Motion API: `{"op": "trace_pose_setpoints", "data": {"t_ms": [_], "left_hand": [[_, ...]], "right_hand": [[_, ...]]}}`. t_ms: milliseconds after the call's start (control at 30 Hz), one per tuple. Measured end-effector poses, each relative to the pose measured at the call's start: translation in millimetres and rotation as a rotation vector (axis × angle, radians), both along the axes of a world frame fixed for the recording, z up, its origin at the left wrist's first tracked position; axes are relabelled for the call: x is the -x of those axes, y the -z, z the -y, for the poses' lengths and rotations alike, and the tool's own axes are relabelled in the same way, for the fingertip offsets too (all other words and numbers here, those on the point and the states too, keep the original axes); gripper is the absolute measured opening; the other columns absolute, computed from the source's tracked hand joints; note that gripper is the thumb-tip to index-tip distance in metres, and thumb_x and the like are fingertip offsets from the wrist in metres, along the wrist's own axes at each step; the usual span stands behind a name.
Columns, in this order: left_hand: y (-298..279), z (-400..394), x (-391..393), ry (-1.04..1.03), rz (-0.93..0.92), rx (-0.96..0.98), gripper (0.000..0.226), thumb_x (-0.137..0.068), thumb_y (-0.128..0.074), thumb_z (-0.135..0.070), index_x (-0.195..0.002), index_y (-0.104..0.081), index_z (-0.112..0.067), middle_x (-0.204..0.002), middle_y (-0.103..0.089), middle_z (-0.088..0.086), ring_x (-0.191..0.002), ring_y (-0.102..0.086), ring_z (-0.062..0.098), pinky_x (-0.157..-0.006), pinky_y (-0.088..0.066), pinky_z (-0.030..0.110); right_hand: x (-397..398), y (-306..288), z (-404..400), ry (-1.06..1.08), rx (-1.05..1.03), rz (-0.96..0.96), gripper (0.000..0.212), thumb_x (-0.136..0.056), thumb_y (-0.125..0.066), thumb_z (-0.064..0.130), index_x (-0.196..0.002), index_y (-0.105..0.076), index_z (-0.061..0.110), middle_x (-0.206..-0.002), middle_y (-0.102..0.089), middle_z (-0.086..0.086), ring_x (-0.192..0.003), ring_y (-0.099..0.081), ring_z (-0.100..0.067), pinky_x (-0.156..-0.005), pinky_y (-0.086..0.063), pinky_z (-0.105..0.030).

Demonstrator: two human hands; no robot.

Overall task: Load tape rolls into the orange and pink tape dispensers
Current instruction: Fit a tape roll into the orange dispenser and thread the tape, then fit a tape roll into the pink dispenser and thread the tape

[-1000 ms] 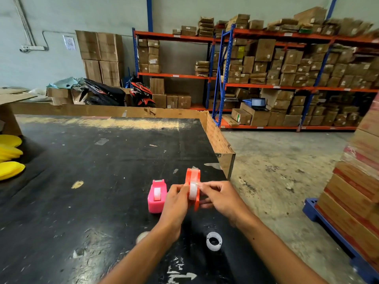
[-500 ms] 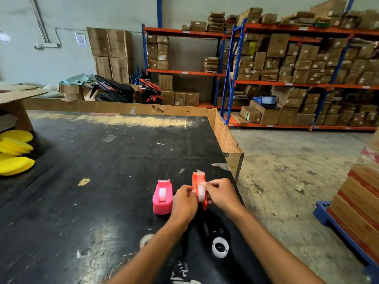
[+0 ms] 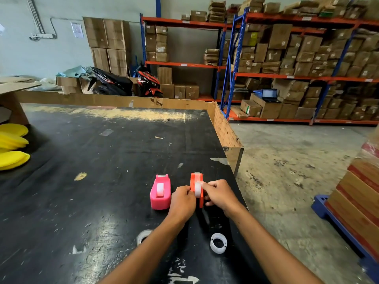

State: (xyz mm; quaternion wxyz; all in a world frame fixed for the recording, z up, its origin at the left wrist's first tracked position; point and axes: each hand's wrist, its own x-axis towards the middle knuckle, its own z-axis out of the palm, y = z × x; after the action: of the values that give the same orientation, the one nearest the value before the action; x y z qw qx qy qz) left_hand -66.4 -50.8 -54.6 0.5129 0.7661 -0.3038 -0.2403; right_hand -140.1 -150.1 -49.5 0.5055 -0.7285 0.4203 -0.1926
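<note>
now both your left hand (image 3: 182, 199) and right hand (image 3: 218, 194) pinch the orange dispenser (image 3: 196, 188) near the table's (image 3: 102, 160) right edge, beside the pink dispenser (image 3: 161, 192).

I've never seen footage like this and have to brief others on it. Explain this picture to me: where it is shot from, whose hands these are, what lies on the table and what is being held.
There is no machine here. A person wears a wide-angle camera on the head, looking forward and down, so you see their own bare arms reaching in from below.

The left hand and right hand both grip the orange tape dispenser, with a whitish tape roll between its sides. Whether it is fully seated cannot be told.

Just left of it stands the pink tape dispenser, untouched, with a roll showing in its slot.

Nearer the person, on the black table, lie a white ring and a clear roll partly hidden by the left forearm. Yellow pads sit at the far left edge.

Behind are warehouse shelves full of cardboard boxes.
</note>
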Motion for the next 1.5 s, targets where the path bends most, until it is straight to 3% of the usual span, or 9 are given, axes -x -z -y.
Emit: {"op": "trace_pose_setpoints", "data": {"t_ms": [200, 367, 467, 533, 633, 767, 967, 1233, 1500], "left_hand": [[-16, -19, 1, 0.056, 0.010, 0.016, 0.033, -0.091, -0.041, -0.003, -0.072, -0.061, -0.021, -0.066, -0.058, -0.003, -0.065, -0.051, 0.015, -0.062, -0.044, 0.031], [-39, -49, -22, -0.047, 0.158, 0.157, 0.022, -0.088, -0.056, -0.004, -0.105, -0.067, -0.012, -0.089, -0.069, 0.000, -0.080, -0.062, 0.009, -0.067, -0.047, 0.008], [-39, -66, -55, -0.185, 0.201, 0.159, 0.023, -0.088, -0.056, -0.005, -0.107, -0.069, -0.006, -0.096, -0.071, 0.004, -0.082, -0.062, 0.010, -0.061, -0.043, 0.002], [-31, -74, -75, -0.225, 0.148, 0.093, 0.025, -0.089, -0.054, -0.006, -0.109, -0.069, -0.005, -0.103, -0.071, 0.007, -0.092, -0.063, 0.015, -0.075, -0.045, 0.013], [-14, -80, -96, -0.189, -0.019, 0.020, 0.022, -0.089, -0.048, -0.005, -0.093, -0.069, -0.012, -0.099, -0.072, 0.011, -0.093, -0.063, 0.024, -0.088, -0.051, 0.036], [-9, -82, -97, -0.114, -0.260, 0.059, 0.023, -0.096, -0.036, -0.005, -0.099, -0.058, -0.011, -0.089, -0.061, 0.013, -0.078, -0.060, 0.023, -0.067, -0.047, 0.027], [-6, -85, -99, -0.068, -0.420, 0.133, 0.025, -0.098, -0.044, -0.019, -0.086, -0.064, -0.010, -0.078, -0.068, 0.006, -0.071, -0.064, 0.015, -0.070, -0.051, 0.026], [-15, -84, -99, -0.045, -0.758, 0.305, 0.043, -0.096, -0.045, -0.039, -0.117, -0.060, -0.004, -0.113, -0.068, 0.025, -0.086, -0.068, 0.029, -0.075, -0.058, 0.047], [-25, -83, -97, 0.039, -0.503, 0.412, 0.025, -0.096, -0.049, -0.020, -0.118, -0.060, -0.024, -0.110, -0.070, 0.007, -0.097, -0.067, 0.025, -0.081, -0.054, 0.044]], "right_hand": [[4, -6, -1, 0.055, 0.189, 0.015, 0.031, -0.088, -0.057, 0.025, -0.072, -0.069, 0.001, -0.071, -0.063, -0.006, -0.069, -0.056, -0.013, -0.066, -0.049, -0.037], [-12, -41, -26, 0.008, 0.372, 0.196, 0.016, -0.089, -0.060, 0.016, -0.087, -0.074, 0.010, -0.079, -0.068, 0.001, -0.072, -0.062, -0.010, -0.066, -0.052, -0.023], [-35, -46, -43, -0.104, 0.353, 0.139, 0.016, -0.088, -0.060, 0.017, -0.087, -0.073, 0.007, -0.076, -0.070, -0.005, -0.074, -0.069, -0.023, -0.074, -0.059, -0.043], [-49, -41, -51, -0.178, 0.384, 0.008, 0.018, -0.085, -0.062, 0.020, -0.087, -0.074, 0.007, -0.077, -0.071, -0.008, -0.081, -0.069, -0.027, -0.083, -0.056, -0.043], [-64, -30, -66, -0.262, 0.400, -0.227, 0.023, -0.079, -0.067, 0.036, -0.084, -0.067, 0.014, -0.082, -0.069, -0.009, -0.082, -0.064, -0.026, -0.069, -0.046, -0.031], [-77, -11, -83, -0.234, 0.479, -0.406, 0.064, -0.067, -0.071, 0.051, -0.116, -0.056, 0.014, -0.114, -0.067, -0.012, -0.108, -0.062, -0.033, -0.073, -0.043, -0.033], [-74, -13, -93, -0.135, 0.368, -0.278, 0.070, -0.071, -0.070, 0.038, -0.132, -0.045, 0.015, -0.126, -0.062, -0.012, -0.117, -0.057, -0.030, -0.092, -0.047, -0.035], [-67, -20, -103, -0.230, 0.249, 0.003, 0.033, -0.078, -0.070, 0.033, -0.109, -0.063, 0.025, -0.088, -0.069, 0.005, -0.083, -0.068, -0.015, -0.081, -0.058, -0.045], [-67, -53, -95, -0.299, 0.459, -0.130, 0.035, -0.078, -0.072, 0.028, -0.111, -0.066, 0.019, -0.084, -0.066, -0.001, -0.077, -0.059, -0.015, -0.070, -0.047, -0.027]]}}
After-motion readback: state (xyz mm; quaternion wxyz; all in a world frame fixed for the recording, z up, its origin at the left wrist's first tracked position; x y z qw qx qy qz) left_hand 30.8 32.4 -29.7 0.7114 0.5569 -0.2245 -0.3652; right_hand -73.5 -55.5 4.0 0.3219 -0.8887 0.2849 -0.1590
